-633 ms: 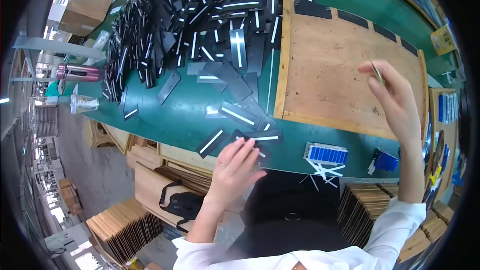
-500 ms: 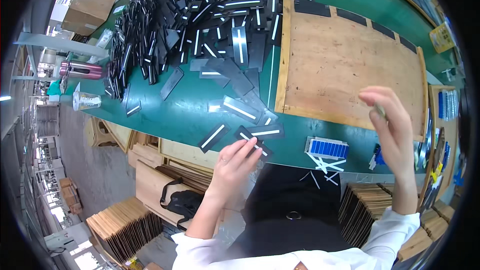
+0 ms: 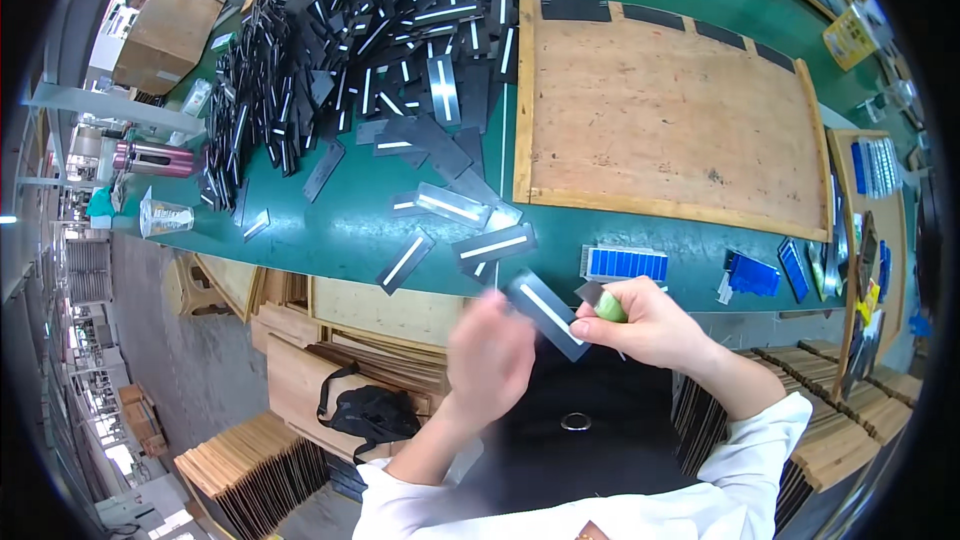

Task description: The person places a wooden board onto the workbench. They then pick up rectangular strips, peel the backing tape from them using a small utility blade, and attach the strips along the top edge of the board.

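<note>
My left hand (image 3: 488, 355), blurred with motion, holds the lower end of a flat black strip (image 3: 547, 314) with a white stripe, just off the table's front edge. At the strip's other end my right hand (image 3: 650, 322) grips a small tool with a green handle (image 3: 607, 306), its tip against the strip. Similar black strips (image 3: 493, 243) lie loose on the green table (image 3: 340, 230) just beyond my hands. A large heap of black strips (image 3: 360, 50) covers the far left of the table.
A wooden board (image 3: 670, 100) lies on the table to the right. Blue packs (image 3: 624, 263) sit near the front edge, more blue items (image 3: 755, 275) further right. A pink bottle (image 3: 155, 158) stands at the left end. Cardboard stacks (image 3: 250, 470) and a black bag (image 3: 370, 410) lie below.
My right hand came down from above the wooden board to the table's front edge. My left hand lifted a black strip off the table and brought it to the right hand.
</note>
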Available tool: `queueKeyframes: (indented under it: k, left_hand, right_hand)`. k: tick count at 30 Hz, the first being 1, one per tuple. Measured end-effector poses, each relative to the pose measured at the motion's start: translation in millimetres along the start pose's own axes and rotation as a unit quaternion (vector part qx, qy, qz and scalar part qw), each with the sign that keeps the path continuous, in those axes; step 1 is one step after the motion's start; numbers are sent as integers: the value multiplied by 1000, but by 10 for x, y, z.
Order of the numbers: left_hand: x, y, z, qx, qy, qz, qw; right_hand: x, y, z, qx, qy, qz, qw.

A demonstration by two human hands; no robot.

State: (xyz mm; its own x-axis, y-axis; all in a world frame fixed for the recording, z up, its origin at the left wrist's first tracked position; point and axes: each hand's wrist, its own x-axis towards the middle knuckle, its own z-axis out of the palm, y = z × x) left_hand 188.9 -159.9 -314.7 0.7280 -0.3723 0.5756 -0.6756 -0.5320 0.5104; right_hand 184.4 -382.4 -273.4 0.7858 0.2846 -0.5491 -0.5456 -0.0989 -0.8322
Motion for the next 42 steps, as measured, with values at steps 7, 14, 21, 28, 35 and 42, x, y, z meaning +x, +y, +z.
queueKeyframes:
  k: [7, 14, 21, 28, 35, 42]
  left_hand:
    - [78, 51, -65, -644, -138, -427, 620]
    - [10, 91, 14, -617, -127, -386, 674]
    - [68, 13, 36, -471, -52, -394, 788]
    - [47, 77, 151, -518, -143, -404, 740]
    - [70, 234, 446, -553, -256, -365, 704]
    - [75, 262, 474, -525, -280, -395, 701]
  right_hand:
    - [-123, 180, -52, -217, 32, -238, 946]
    - [-158, 238, -37, -425, 159, -343, 822]
    - [-84, 566, -353, -438, 230, -460, 738]
    - [-37, 689, -494, -449, 336, -429, 708]
    - [-33, 745, -483, -466, 353, -424, 692]
    - [-66, 739, -470, -467, 343, -443, 685]
